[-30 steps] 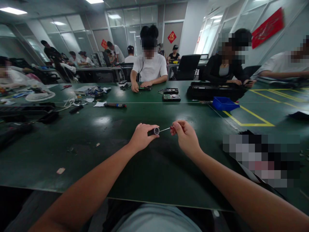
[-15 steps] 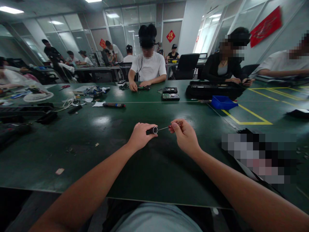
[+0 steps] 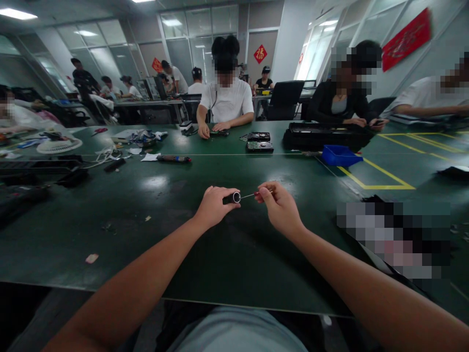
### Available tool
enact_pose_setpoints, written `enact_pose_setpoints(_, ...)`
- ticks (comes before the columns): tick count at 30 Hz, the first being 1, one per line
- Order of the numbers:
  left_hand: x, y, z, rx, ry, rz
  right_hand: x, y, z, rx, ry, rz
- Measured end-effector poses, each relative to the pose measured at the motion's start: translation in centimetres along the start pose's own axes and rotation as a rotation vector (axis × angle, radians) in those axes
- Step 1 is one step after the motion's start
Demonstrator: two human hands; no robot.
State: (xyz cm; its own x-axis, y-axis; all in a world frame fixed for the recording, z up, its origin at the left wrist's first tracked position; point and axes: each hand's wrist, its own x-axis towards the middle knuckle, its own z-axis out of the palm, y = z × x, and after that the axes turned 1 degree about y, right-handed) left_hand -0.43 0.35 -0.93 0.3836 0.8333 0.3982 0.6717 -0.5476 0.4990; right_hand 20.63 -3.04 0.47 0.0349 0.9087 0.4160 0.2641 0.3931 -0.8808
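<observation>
My left hand (image 3: 214, 206) is closed around a small black cylinder (image 3: 233, 198) with a silvery round end that faces right. My right hand (image 3: 280, 208) pinches the handle of a thin screwdriver (image 3: 252, 195), whose metal shaft points left into the cylinder's end. Both hands hover just above the dark green table (image 3: 154, 220), close together near its middle.
A blue tray (image 3: 339, 155), black cases (image 3: 322, 137) and hard drives (image 3: 259, 142) lie further back. Cables, a white fan (image 3: 58, 144) and tools crowd the left side. A blurred dark object (image 3: 392, 239) sits to my right. Other people work across the table.
Both hands have stayed almost in place; my right hand has shifted very slightly toward the cylinder while still holding the screwdriver.
</observation>
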Motion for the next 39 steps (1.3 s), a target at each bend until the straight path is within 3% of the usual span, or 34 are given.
enact_pose_setpoints(9, -0.12, 0.1, -0.02, 0.001, -0.038, -0.02, -0.17, -0.7, -0.86, -0.069, 0.115, -0.085)
enact_pose_setpoints(16, -0.04, 0.13, 0.01, 0.002, -0.063, -0.014, -0.21, -0.77, -0.74, -0.081, 0.033, -0.084)
enact_pose_setpoints(30, -0.03, 0.15, -0.05, 0.015, -0.114, -0.051, 0.25, -0.15, -0.91, -0.277, 0.024, -0.088)
enact_pose_setpoints(39, -0.01, 0.06, -0.13, -0.25, 0.0, -0.149, 0.3, -0.5, -0.98, -0.289, 0.029, -0.07)
